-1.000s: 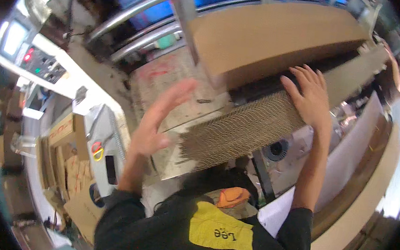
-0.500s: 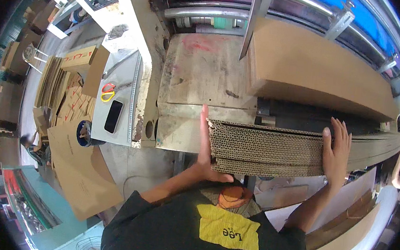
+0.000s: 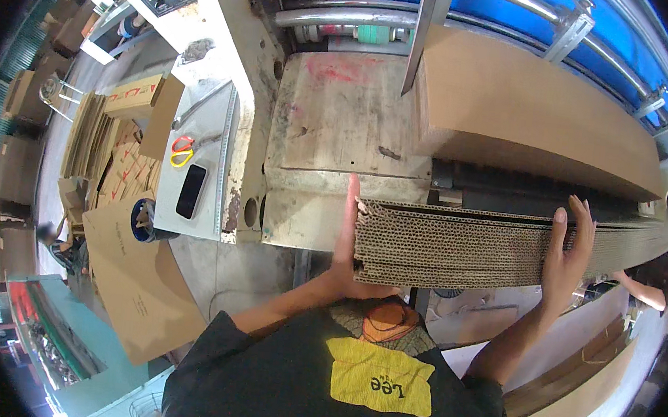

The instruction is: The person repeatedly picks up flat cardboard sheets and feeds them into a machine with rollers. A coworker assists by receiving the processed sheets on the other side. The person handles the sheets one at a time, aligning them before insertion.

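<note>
Cardboard stack (image 3: 457, 253), fluted edges showing, overlaps the front right corner of the machine bed (image 3: 341, 122) in my view; its support beneath I cannot tell. My left hand (image 3: 345, 261) stands flat against the stack's left end, fingers straight; my right hand (image 3: 567, 261) is spread on the fluted face. Neither is clenched. Judgement: even palm pressure suits loose sheets best; hard squeezing could crush flutes.

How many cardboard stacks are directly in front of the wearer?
2: the near stack, left hand at its left end, right hand on its front; the far stack, beyond it near the metal bars. Others may be hidden.
</note>
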Demonstrator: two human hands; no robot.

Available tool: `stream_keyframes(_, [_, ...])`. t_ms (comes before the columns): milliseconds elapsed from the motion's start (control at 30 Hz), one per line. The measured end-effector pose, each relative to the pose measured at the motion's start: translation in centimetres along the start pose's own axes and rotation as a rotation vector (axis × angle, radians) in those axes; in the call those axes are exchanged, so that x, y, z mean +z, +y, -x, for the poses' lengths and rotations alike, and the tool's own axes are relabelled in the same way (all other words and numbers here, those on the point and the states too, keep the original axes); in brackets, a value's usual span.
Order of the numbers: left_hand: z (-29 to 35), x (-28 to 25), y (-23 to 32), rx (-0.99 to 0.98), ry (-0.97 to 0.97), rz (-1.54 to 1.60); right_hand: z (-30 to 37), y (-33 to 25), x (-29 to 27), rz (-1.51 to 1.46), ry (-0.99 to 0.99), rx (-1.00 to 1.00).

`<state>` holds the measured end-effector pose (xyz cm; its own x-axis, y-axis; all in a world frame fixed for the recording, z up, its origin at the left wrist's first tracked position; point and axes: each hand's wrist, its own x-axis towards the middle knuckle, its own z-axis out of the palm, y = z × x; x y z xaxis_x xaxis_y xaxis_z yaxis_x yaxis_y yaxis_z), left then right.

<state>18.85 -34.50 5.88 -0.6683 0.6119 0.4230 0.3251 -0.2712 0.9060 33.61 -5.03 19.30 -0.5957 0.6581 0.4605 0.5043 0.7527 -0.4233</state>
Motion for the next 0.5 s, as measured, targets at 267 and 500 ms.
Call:
stream_keyframes(267, [-1.6,0.4,1.1,-0.174,-0.124,0.349,-0.7,-0.4,0.7,-0.067,-0.045,0.109])
stream_keyframes(500, [-1.3,0.6,0.1,-0.074,-0.147,0.164,-0.2,-0.5,0.0,-0.134,-0.111,0.051])
